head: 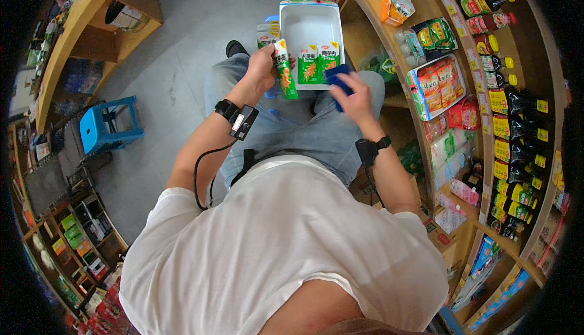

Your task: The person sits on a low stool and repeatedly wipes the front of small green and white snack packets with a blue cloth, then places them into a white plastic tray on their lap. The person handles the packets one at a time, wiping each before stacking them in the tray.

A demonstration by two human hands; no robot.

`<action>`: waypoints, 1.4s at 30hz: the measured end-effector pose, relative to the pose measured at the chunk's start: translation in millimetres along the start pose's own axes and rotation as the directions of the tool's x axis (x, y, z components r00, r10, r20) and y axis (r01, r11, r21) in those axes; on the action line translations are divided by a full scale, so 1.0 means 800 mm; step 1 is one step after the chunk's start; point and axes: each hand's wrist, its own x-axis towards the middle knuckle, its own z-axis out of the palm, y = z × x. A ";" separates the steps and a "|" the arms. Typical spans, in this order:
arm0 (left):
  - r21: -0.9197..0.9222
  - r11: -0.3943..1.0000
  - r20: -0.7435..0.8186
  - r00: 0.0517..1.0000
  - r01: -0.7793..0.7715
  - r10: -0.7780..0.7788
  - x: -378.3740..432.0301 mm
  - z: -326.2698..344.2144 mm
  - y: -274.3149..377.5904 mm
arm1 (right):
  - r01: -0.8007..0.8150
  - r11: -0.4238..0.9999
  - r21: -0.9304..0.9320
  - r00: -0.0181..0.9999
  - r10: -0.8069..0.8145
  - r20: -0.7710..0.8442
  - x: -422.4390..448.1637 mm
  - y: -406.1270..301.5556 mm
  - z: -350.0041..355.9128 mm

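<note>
My left hand point(263, 66) grips a green and white snack packet point(286, 71), held upright over the left rim of a white open box point(310, 20). Two similar green packets point(318, 61) stand side by side at the near end of that box. In my right hand point(354, 95) is a dark blue cloth point(338, 79), close to the box's near right corner; hand and cloth are slightly blurred. More packets point(267, 34) form a row just left of the box, partly hidden behind my left hand. A bit of blue point(271, 18) shows beneath them.
Wooden shelves point(426, 152) curve along my right, holding sauce bottles point(515, 102) and a white box of orange-red packets point(438, 86). A blue plastic stool point(112, 123) stands on the grey floor at left. Beyond it is a wooden counter point(82, 38).
</note>
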 end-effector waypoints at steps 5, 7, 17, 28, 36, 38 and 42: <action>0.458 0.877 -0.129 0.966 -0.144 0.226 0.057 0.012 -0.029 | -0.225 0.966 -0.125 0.869 0.141 -0.474 -0.001 0.089 -0.027; 0.552 0.789 -0.075 0.926 -0.270 0.370 0.080 0.022 -0.043 | -0.326 0.940 0.102 0.797 0.331 -0.505 -0.007 0.110 -0.019; 0.769 0.580 -0.134 0.820 -0.268 0.556 0.164 0.039 -0.076 | -0.258 0.964 -0.058 0.842 0.195 -0.503 -0.013 0.117 -0.016; 0.816 0.570 -0.180 0.898 -0.092 0.403 0.181 0.039 -0.108 | -0.258 0.964 -0.059 0.848 0.197 -0.493 -0.012 0.116 -0.017; 0.904 0.408 -0.018 0.941 -0.128 0.337 0.095 0.063 -0.093 | -0.275 0.959 -0.060 0.859 0.217 -0.464 -0.010 0.109 -0.018; 0.905 0.408 0.021 0.972 -0.118 0.233 0.082 0.060 -0.088 | -0.261 0.965 -0.007 0.862 0.229 -0.452 -0.013 0.107 -0.019; 0.895 0.417 0.059 0.969 -0.158 0.239 0.077 0.059 -0.088 | -0.255 0.962 -0.093 0.851 0.178 -0.494 -0.007 0.109 -0.015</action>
